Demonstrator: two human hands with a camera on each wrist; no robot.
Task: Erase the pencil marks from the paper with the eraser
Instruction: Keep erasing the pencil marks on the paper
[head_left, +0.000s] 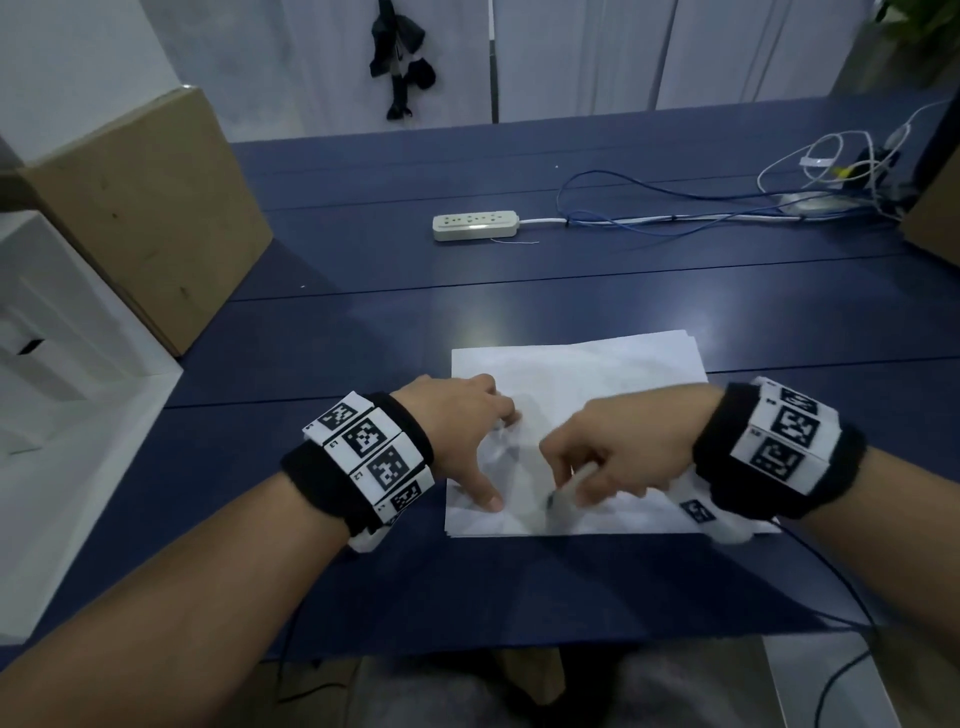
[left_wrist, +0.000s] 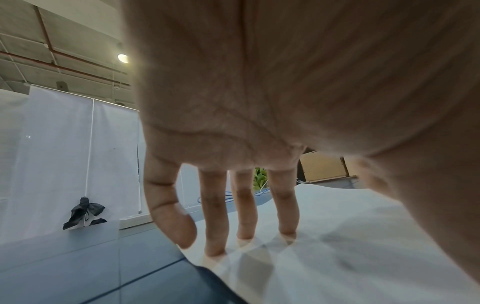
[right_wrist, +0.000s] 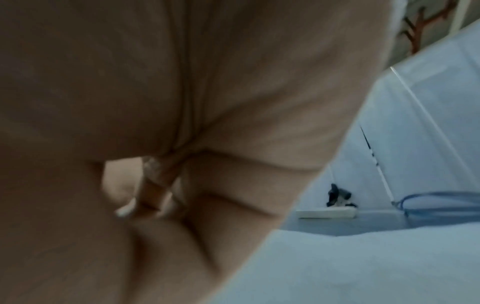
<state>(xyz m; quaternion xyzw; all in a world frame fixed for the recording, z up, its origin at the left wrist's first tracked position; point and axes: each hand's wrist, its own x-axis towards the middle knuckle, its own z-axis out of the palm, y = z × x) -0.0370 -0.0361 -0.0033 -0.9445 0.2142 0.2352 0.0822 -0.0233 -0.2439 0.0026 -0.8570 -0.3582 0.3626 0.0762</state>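
- paper (head_left: 597, 374) lies flat on blue desk (head_left: 363, 322), near its front edge
- left hand (head_left: 457, 415) on paper's left part, fingers (left_wrist: 215, 226) straight and spread, tips pressing the sheet
- right hand (head_left: 623, 447) curled, fingers pinching a whitish stick, likely the eraser (head_left: 563, 491), dark tip touching the paper; blurred
- power strip (head_left: 475, 225) farther back, cardboard box (head_left: 150, 208) on the left

Left wristband (head_left: 363, 452): coded square tags, tiny side numbers too small to read; nothing else legible.
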